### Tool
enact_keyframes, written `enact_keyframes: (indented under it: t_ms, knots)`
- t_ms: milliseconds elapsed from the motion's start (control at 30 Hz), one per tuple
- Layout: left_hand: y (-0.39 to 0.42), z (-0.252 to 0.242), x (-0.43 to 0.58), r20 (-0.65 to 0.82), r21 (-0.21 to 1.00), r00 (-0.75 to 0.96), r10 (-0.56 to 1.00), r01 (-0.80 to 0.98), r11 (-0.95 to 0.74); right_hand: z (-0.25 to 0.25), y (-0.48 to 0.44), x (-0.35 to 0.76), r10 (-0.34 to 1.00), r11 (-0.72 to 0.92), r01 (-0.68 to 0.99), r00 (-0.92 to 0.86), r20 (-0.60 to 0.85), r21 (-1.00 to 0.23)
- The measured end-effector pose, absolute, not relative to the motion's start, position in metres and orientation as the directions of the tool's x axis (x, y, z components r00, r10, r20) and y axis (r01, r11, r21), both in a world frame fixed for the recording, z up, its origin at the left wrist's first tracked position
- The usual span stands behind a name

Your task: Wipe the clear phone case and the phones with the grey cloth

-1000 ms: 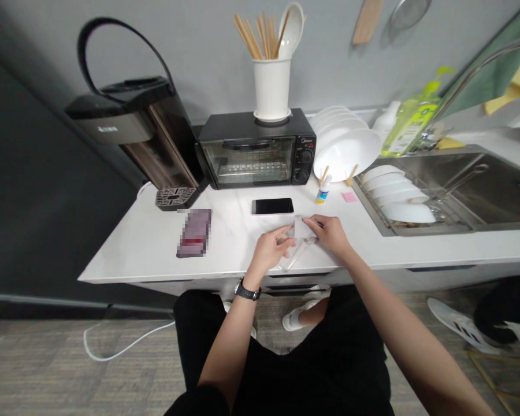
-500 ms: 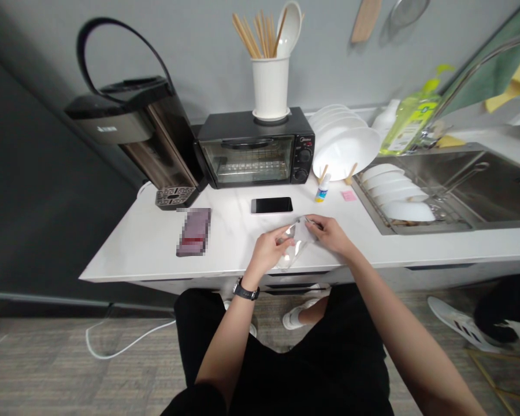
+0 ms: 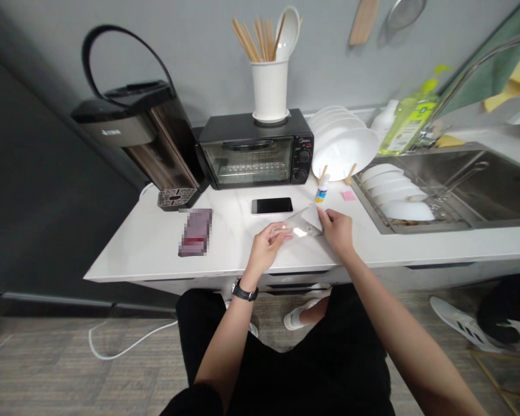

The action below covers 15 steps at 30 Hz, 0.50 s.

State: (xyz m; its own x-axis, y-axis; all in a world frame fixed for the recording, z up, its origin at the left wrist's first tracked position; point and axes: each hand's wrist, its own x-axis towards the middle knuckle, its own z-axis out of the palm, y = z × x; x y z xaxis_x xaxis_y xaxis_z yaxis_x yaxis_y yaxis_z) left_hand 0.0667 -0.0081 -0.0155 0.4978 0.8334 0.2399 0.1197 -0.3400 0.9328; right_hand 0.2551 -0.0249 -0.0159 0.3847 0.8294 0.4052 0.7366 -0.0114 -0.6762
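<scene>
My left hand (image 3: 265, 247) pinches the left end of a clear, glossy plastic sheet (image 3: 302, 226), fingers pressed together over it. At its upper right corner, my right hand (image 3: 338, 232) grips the same sheet between thumb and fingertips. The sheet is stretched just above the countertop, tilted, with glare on its surface; whether it is a film or a flat bag I cannot tell. Behind it a phone (image 3: 271, 205) lies face up, dark screen. A small white bottle with a blue and yellow label (image 3: 322, 190) stands beyond my right hand.
A blurred purple item (image 3: 196, 232) lies left on the counter (image 3: 138, 254). Behind are a water dispenser (image 3: 156, 138), a toaster oven (image 3: 251, 159) and white plates (image 3: 346, 153). A pink sticky pad (image 3: 349, 196) and a sink (image 3: 498, 173) are rightward. Another person's shoe (image 3: 459, 323) shows below.
The plastic sheet has been drawn out flatter and wider between my hands. My right hand has shifted slightly right, and the sheet's right end has swung with it.
</scene>
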Motion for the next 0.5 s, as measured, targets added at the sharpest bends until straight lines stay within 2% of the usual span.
enact_keyframes:
  t_ms: [133, 267, 367, 433, 500]
  knots:
    - [-0.02, -0.009, 0.05, 0.286, 0.876, 0.47, 0.835, 0.226, -0.427, -0.016, -0.033, 0.266, 0.787, -0.045, 0.704, 0.462, 0.409, -0.708]
    - [-0.029, -0.002, 0.037, 0.313, 0.579, 0.638, 0.703, 0.458, -0.674, -0.007, -0.05, 0.256, 0.798, -0.012, 0.715, 0.429, 0.425, -0.699]
    - [-0.031, -0.001, 0.037, 0.302, 0.412, 0.664, 0.684, 0.557, -0.721, -0.001, -0.059, 0.234, 0.867, 0.091, 0.745, 0.267, 0.421, -0.661]
    - [-0.031, -0.003, 0.039, 0.32, 0.399, 0.575, 0.753, 0.639, -0.658, 0.001, -0.063, 0.219, 0.909, 0.18, 0.791, 0.093, 0.406, -0.585]
    - [-0.03, -0.006, 0.04, 0.328, 0.44, 0.488, 0.809, 0.679, -0.588, 0.001, -0.065, 0.205, 0.926, 0.23, 0.844, -0.037, 0.376, -0.485]
